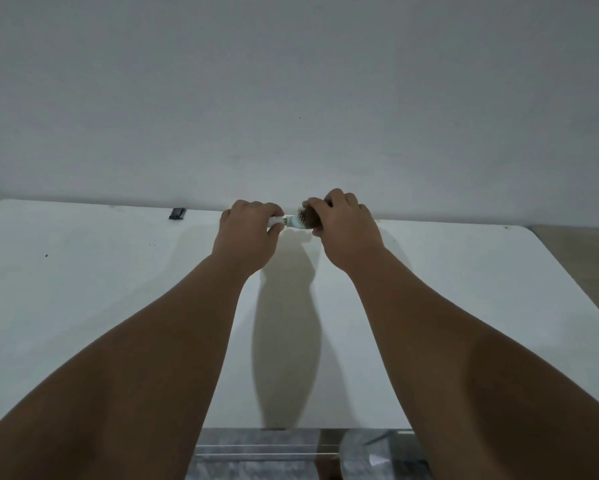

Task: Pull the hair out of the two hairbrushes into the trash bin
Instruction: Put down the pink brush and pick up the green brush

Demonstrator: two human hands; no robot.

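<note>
Looking down from the head camera, what do the hands hold?
– The left hand (248,233) grips a hairbrush (293,221) by its pale handle, over the white table (83,289) at its far edge; the right hand (346,230) pinches the brown hair (310,214) on it.
– How to pull well?
– Steady the handle, draw the clump slowly off the bristles.

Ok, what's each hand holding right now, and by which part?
One hairbrush. The left hand grips its white handle; the right hand is curled over the head, fingers on the brown hair.
</note>
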